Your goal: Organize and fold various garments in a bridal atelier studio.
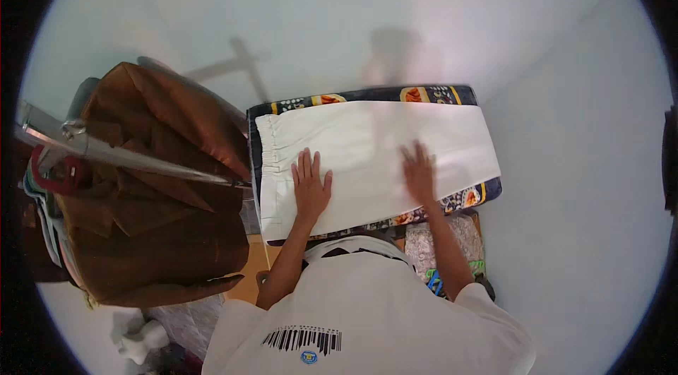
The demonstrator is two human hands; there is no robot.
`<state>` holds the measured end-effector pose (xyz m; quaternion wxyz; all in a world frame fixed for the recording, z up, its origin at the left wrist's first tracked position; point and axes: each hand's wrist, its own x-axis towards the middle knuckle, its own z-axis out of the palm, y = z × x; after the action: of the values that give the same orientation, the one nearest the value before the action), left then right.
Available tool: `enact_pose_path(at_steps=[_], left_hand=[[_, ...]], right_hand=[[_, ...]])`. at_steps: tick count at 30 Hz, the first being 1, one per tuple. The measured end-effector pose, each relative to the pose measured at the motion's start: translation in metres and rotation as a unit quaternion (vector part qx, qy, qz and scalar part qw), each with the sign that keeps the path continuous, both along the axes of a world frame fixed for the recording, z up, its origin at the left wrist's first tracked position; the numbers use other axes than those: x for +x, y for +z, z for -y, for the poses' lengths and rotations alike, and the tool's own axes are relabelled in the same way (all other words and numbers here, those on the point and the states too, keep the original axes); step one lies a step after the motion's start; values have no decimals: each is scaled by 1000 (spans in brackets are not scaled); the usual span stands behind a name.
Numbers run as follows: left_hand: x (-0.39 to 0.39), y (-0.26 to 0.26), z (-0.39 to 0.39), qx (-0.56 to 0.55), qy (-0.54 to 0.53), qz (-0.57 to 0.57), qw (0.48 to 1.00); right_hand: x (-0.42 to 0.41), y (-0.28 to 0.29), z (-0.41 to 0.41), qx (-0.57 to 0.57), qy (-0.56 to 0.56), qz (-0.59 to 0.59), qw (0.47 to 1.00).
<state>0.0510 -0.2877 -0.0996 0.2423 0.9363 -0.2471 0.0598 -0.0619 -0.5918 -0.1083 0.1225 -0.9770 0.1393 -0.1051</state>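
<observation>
White trousers or a skirt with an elastic waistband (365,131) lie spread out before me, the gathered waist at the left. Under them is a padded surface in dark floral cloth (463,95), which shows along the far and near edges. My left hand (311,189) rests flat on the white garment near the waistband, fingers apart. Over the right half of the garment is my right hand (418,171), palm down and slightly blurred. Neither hand grips anything.
Brown garments (175,216) hang at the left from a metal rail (143,160), beside a red hanger (39,168). A pale wall (572,163) stands behind and to the right. Patterned folded fabric (461,237) lies below the padded surface. A white object (143,340) is at the lower left.
</observation>
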Motion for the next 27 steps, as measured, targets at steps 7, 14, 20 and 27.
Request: enact_pose_path(at_steps=[7, 14, 20, 27], left_hand=[[1, 3, 14, -44, -27, -6, 999], [6, 42, 82, -185, -71, 10, 980], [38, 27, 249, -135, -299, 58, 943], [71, 10, 414, 6, -226, -71, 971]], right_hand=[[-189, -7, 264, -132, -511, 61, 848], [-171, 49, 170, 582, -448, 108, 670], [-174, 52, 178, 697, -423, 151, 559], [-151, 38, 168, 711, -432, 234, 503]])
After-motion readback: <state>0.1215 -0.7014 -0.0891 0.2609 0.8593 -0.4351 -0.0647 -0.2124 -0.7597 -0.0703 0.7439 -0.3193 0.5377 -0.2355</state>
